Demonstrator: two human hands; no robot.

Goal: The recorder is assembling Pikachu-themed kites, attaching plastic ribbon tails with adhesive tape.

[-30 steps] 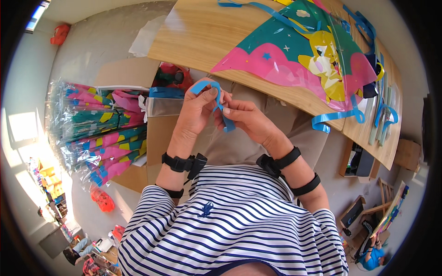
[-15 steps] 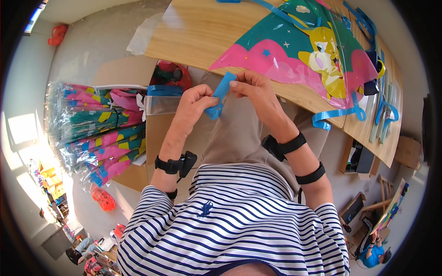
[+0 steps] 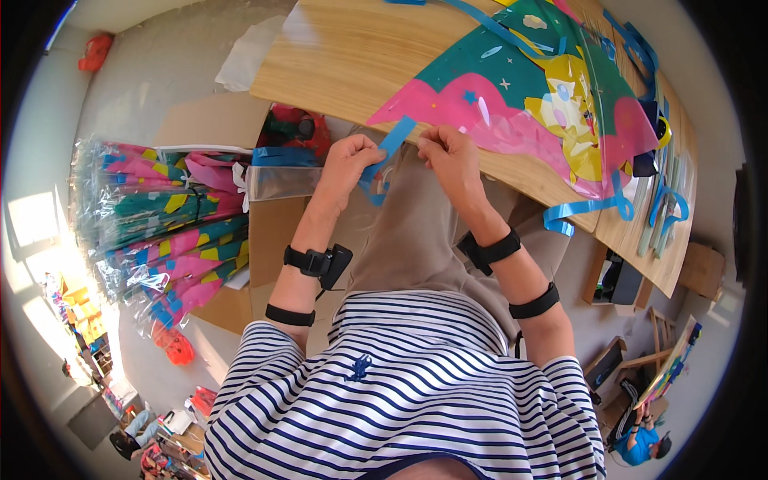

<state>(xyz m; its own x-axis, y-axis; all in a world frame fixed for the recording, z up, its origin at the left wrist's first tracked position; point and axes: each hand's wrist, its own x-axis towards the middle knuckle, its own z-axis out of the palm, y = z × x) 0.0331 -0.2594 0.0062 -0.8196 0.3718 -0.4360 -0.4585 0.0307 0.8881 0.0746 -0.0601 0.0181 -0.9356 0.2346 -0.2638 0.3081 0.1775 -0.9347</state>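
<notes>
Over my lap, my left hand (image 3: pixel 352 164) pinches a blue ribbon (image 3: pixel 397 138) between thumb and fingers. One flat end sticks up past the fingers, and the rest hangs in a loop below them. Just to the right is my right hand (image 3: pixel 452 164), apart from the ribbon, with thumb and fingertips pressed together. Whether anything thin is between those fingertips cannot be made out. Beyond my hands, a kite (image 3: pixel 492 112) of shiny green and pink film with a yellow cartoon figure lies on the wooden table (image 3: pixel 344 60).
At left, a cardboard box (image 3: pixel 276 232) stands beside a bundle of folded colourful kites (image 3: pixel 172 232) in clear plastic. A curled blue ribbon (image 3: pixel 588 212) hangs over the table's near edge. Thin rods (image 3: pixel 668 192) lie at its right end. A person in blue (image 3: pixel 640 444) is at lower right.
My right hand has come off the blue ribbon and moved slightly right. The left hand still pinches it, and its upper end now stands free.
</notes>
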